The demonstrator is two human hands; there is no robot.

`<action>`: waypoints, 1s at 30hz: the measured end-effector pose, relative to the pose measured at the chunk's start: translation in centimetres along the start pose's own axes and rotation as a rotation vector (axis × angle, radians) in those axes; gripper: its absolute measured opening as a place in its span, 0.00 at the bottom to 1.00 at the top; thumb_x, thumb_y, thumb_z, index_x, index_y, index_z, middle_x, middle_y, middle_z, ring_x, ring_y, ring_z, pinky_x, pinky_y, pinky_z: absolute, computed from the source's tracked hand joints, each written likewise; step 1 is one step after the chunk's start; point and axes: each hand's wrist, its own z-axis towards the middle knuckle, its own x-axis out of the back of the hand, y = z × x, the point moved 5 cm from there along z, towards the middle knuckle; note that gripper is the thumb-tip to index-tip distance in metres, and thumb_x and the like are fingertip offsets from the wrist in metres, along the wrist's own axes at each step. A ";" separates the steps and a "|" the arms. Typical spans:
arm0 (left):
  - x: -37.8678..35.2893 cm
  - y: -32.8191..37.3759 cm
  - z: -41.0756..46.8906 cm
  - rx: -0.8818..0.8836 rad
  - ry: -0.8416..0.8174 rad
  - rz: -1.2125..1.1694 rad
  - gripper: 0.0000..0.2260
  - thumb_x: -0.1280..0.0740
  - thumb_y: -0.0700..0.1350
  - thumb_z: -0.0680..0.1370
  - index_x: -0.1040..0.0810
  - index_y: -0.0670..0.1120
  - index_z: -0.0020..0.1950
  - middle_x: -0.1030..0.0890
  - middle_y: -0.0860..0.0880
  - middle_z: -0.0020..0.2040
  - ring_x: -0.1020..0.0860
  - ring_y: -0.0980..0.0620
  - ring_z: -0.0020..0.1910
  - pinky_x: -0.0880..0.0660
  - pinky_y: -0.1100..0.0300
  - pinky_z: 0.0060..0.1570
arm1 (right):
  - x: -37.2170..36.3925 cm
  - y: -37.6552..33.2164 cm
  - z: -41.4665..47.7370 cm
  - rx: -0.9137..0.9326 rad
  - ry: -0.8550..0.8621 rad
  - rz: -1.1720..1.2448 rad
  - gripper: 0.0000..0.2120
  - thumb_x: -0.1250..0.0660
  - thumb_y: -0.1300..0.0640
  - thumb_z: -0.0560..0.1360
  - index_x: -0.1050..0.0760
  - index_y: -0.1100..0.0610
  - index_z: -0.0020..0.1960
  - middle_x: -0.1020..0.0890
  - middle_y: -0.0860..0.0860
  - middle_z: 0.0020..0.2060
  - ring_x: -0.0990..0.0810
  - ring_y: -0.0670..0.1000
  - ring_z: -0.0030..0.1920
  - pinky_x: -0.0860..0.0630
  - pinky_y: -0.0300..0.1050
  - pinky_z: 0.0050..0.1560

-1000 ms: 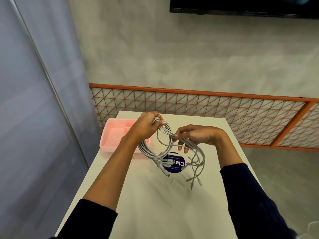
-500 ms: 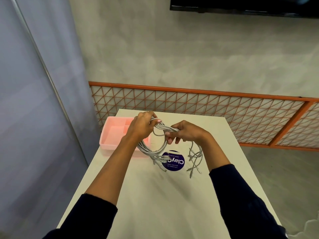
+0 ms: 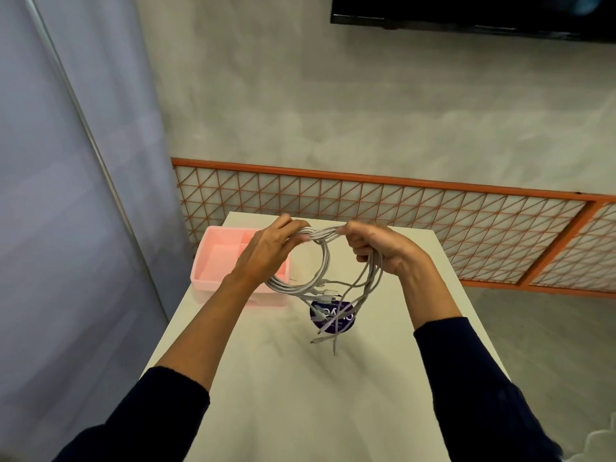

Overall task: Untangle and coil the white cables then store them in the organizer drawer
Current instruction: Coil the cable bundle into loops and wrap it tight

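A bundle of white cables (image 3: 321, 261) hangs in loops above the table, held up by both hands. My left hand (image 3: 270, 248) grips the top of the loops on the left. My right hand (image 3: 376, 248) grips the same strands on the right, fingers curled round them. Loose plug ends dangle below, down to the table. The pink organizer drawer (image 3: 216, 258) sits open at the table's far left corner, partly hidden by my left forearm.
A white table (image 3: 300, 395) runs away from me. A round purple sticker (image 3: 333, 318) lies on it under the dangling ends. Behind stand an orange lattice panel (image 3: 400, 211) and a grey wall; a grey curtain hangs at the left.
Both hands have risen and spread slightly, drawing the cable loops up. My right hand has shifted from pinching strands lower down to gripping the top of the bundle beside my left hand.
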 end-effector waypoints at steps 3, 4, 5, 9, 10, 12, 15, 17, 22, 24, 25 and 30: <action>-0.1 -0.1 0.1 -0.018 -0.006 0.109 0.25 0.30 0.61 0.69 0.23 0.47 0.59 0.24 0.50 0.50 0.22 0.48 0.41 0.25 0.57 0.38 | 0.3 -0.3 -0.2 0.049 0.062 -0.124 0.11 0.25 0.57 0.68 0.27 0.53 0.33 0.34 0.45 0.24 0.40 0.46 0.28 0.40 0.40 0.33; -0.1 -0.1 0.1 -0.026 0.018 0.154 0.24 0.28 0.59 0.68 0.22 0.46 0.57 0.23 0.50 0.48 0.22 0.47 0.40 0.26 0.57 0.36 | 0.3 -0.6 -0.3 0.081 0.087 -0.191 0.08 0.24 0.57 0.68 0.23 0.54 0.35 0.30 0.45 0.23 0.36 0.46 0.30 0.38 0.40 0.34; -0.1 -0.1 0.0 -0.026 0.045 0.189 0.21 0.27 0.57 0.68 0.21 0.46 0.55 0.23 0.49 0.46 0.22 0.46 0.38 0.28 0.59 0.34 | 0.3 -0.9 -0.4 0.120 0.108 -0.256 0.06 0.24 0.57 0.67 0.20 0.56 0.38 0.26 0.45 0.25 0.33 0.45 0.32 0.37 0.40 0.35; -0.1 -0.1 0.0 -0.029 0.082 0.265 0.17 0.27 0.57 0.70 0.19 0.46 0.51 0.23 0.48 0.42 0.22 0.46 0.34 0.35 0.62 0.31 | -0.1 -2.1 -0.7 0.343 0.089 -0.418 0.17 0.23 0.53 0.67 0.18 0.50 0.54 0.17 0.41 0.44 0.22 0.38 0.42 0.29 0.31 0.43; -0.1 -0.1 0.0 -0.030 0.076 0.270 0.17 0.28 0.57 0.71 0.19 0.46 0.51 0.23 0.49 0.42 0.22 0.46 0.34 0.35 0.62 0.31 | 0.0 -2.3 -0.7 0.395 0.093 -0.496 0.18 0.23 0.51 0.67 0.19 0.47 0.56 0.17 0.40 0.47 0.22 0.36 0.44 0.28 0.31 0.45; -0.2 -0.3 0.1 -0.024 0.069 0.270 0.17 0.29 0.57 0.72 0.19 0.46 0.53 0.24 0.49 0.41 0.23 0.46 0.33 0.35 0.61 0.31 | 0.4 -2.1 -0.3 0.467 0.165 -0.629 0.14 0.25 0.45 0.67 0.17 0.47 0.51 0.17 0.43 0.42 0.24 0.41 0.39 0.29 0.40 0.41; -0.2 -0.4 0.5 -0.026 0.023 0.241 0.16 0.31 0.56 0.74 0.20 0.46 0.55 0.24 0.49 0.42 0.24 0.46 0.35 0.30 0.57 0.32 | 1.3 -1.4 0.2 0.498 0.284 -0.721 0.17 0.27 0.41 0.66 0.17 0.48 0.50 0.25 0.41 0.41 0.27 0.46 0.43 0.31 0.46 0.42; -0.3 -0.5 0.8 -0.028 -0.008 0.239 0.16 0.33 0.57 0.75 0.21 0.47 0.55 0.24 0.50 0.43 0.23 0.46 0.37 0.30 0.57 0.34 | 1.3 -1.1 0.2 0.521 0.310 -0.763 0.17 0.30 0.40 0.68 0.18 0.49 0.51 0.27 0.41 0.42 0.27 0.46 0.44 0.31 0.47 0.42; -0.3 -0.7 0.8 -0.024 -0.023 0.284 0.18 0.37 0.57 0.78 0.22 0.45 0.57 0.22 0.48 0.47 0.23 0.44 0.39 0.33 0.58 0.35 | 0.6 -0.2 0.4 0.562 0.301 -0.796 0.15 0.38 0.42 0.77 0.21 0.51 0.48 0.24 0.44 0.30 0.27 0.41 0.31 0.33 0.41 0.33; -0.3 -0.5 0.7 -0.031 -0.016 0.299 0.17 0.39 0.56 0.79 0.22 0.45 0.57 0.22 0.47 0.48 0.23 0.44 0.39 0.34 0.58 0.35 | 0.6 0.2 0.5 0.559 0.274 -0.719 0.15 0.39 0.45 0.78 0.21 0.55 0.48 0.29 0.44 0.27 0.30 0.40 0.29 0.37 0.34 0.30; -0.4 -0.3 0.6 -0.038 -0.013 0.305 0.17 0.39 0.56 0.79 0.23 0.44 0.57 0.23 0.47 0.48 0.23 0.44 0.38 0.35 0.58 0.35 | 0.6 0.3 0.5 0.556 0.267 -0.700 0.16 0.39 0.46 0.79 0.21 0.57 0.46 0.30 0.45 0.27 0.31 0.40 0.28 0.37 0.33 0.30; -0.5 0.0 0.2 -0.135 -0.006 0.305 0.18 0.41 0.56 0.80 0.23 0.43 0.54 0.24 0.47 0.45 0.25 0.45 0.34 0.36 0.60 0.33 | 0.5 1.0 0.3 0.472 0.145 -0.576 0.25 0.41 0.44 0.79 0.33 0.63 0.34 0.37 0.48 0.26 0.40 0.43 0.25 0.41 0.34 0.28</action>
